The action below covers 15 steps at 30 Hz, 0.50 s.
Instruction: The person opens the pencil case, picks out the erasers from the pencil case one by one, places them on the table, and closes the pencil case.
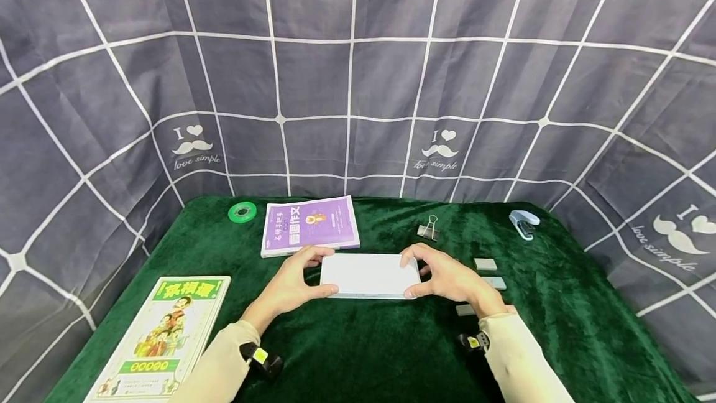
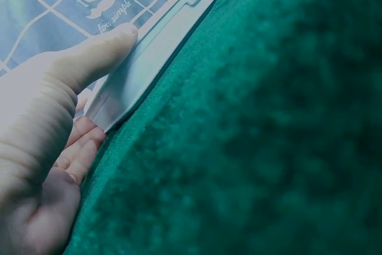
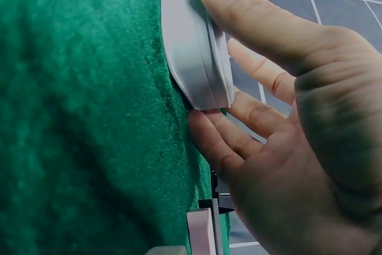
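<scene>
A flat white lidded case [image 1: 370, 273], oblong with rounded ends, lies on the green cloth in the middle. In the left wrist view, the case [image 2: 158, 43] shows a lid seam and a small latch on its front side. My left hand [image 1: 296, 278] grips the left end, thumb at the front edge and fingers behind and under the corner. At the other end my right hand [image 1: 447, 273] holds it likewise; in the right wrist view, the thumb lies on the lid edge of the case [image 3: 200, 46]. The lid is down, hiding any contents.
Behind the case lie a purple book [image 1: 313, 222], a green tape roll [image 1: 242, 212] and a binder clip [image 1: 428, 229]. A light-blue stapler [image 1: 524, 224] sits at the back right. Small blocks, one pale [image 1: 485, 264], lie beside my right wrist. A green-and-yellow book [image 1: 162, 334] is at front left.
</scene>
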{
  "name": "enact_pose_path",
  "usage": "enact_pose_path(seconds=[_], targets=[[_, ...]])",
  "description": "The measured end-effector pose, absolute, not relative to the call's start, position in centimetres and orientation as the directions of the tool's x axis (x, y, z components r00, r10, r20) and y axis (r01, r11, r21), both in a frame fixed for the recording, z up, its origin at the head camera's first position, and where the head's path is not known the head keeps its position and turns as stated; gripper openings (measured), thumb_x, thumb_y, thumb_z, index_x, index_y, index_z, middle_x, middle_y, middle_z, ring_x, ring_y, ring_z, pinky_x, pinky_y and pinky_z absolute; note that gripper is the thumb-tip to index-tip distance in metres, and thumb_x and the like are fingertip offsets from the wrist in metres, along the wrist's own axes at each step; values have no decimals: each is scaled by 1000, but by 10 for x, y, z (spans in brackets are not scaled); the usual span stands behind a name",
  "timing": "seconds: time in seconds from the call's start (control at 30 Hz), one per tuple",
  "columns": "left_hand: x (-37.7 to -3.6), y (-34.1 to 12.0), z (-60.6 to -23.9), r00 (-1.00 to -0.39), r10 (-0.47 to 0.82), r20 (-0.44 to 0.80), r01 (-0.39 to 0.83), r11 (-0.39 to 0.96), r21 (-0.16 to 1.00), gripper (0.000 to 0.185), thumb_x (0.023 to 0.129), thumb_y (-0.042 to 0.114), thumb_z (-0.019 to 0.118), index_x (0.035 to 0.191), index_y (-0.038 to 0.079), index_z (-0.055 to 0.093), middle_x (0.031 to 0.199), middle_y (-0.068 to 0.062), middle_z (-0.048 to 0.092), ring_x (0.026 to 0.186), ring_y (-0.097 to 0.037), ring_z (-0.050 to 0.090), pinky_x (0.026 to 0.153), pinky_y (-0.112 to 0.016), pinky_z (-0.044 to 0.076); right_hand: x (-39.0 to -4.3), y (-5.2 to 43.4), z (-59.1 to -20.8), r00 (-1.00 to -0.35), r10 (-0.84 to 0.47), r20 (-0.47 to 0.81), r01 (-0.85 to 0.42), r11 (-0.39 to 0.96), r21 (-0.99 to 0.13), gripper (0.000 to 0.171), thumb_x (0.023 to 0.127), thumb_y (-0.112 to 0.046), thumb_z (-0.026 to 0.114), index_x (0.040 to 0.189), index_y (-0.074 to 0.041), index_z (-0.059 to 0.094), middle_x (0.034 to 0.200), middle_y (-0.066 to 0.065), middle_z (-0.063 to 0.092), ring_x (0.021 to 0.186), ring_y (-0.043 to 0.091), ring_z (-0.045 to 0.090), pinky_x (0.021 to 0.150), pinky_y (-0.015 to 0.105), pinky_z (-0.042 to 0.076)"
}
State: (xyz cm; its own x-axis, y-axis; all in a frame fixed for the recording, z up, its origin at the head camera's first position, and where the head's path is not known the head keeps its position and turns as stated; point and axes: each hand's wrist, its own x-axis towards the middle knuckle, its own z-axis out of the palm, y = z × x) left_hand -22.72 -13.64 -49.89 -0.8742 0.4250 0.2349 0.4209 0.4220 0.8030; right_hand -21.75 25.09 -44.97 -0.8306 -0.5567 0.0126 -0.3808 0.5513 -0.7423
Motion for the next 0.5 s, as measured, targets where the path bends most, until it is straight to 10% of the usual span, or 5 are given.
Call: enact_pose_path(seconds=[0.5], targets=[[-227,-135,-498,-885,417,208,394,433,811,73,87,34,100,149,22,64,146,0,66,135,-27,65,121,-51,51,-217,250,-450,-826,-563,7,-389,561,-731,47,93,-24,94,126,-17,61,145,7,60,116,29,67,99,46,61]])
